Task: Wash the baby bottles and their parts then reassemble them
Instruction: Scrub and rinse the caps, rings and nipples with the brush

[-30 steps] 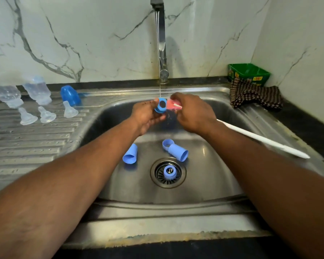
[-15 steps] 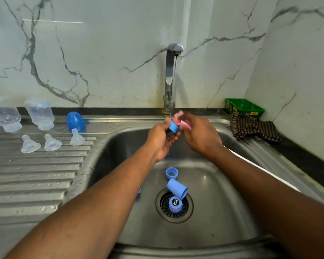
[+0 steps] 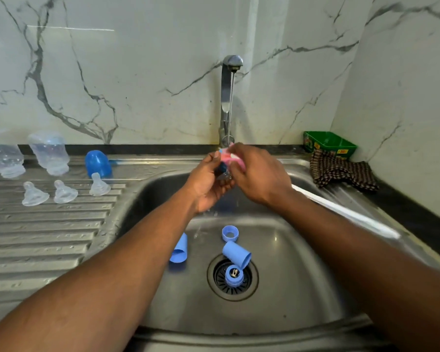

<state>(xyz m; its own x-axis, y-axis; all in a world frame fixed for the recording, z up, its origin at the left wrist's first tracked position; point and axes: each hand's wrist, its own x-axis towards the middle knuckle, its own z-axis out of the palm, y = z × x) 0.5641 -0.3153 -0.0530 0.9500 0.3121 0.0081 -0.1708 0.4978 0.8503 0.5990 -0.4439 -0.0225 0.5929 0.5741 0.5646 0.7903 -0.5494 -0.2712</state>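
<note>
I have a small blue collar ring (image 3: 222, 168) pinched in my left hand (image 3: 208, 184), fingers curled round it, right under the thin stream from the tap (image 3: 230, 97) at the back edge of the sink (image 3: 302, 288). My right hand (image 3: 258, 177) is closed round the pink sponge head of the bottle brush (image 3: 233, 158), pressing it against the ring from the right. The brush's white handle (image 3: 346, 214) runs back under my right forearm toward the sink's right rim, so its long axis points from that rim in at the ring. As I judge it, that line is what the scrub turns on: the ring's opening has to face the sponge for the head to get inside, and I cannot tell from here whether it does, since my fingers hide most of it.

Down in the sink, well below my hands, lie more blue parts to wash: one cap (image 3: 179, 248) beside my left forearm, another cap (image 3: 236, 252) at the edge of the drain (image 3: 233, 276), one ring (image 3: 230, 233) just behind it and another ring (image 3: 234, 275) on the drain itself. My left hand is the nearer to all of them.

On the counter's draining board to the left, two clear bottles (image 3: 50, 153) stand upside down near the back edge beside a blue dome cover (image 3: 97, 163), with three clear teats (image 3: 61, 193) in front.
</note>
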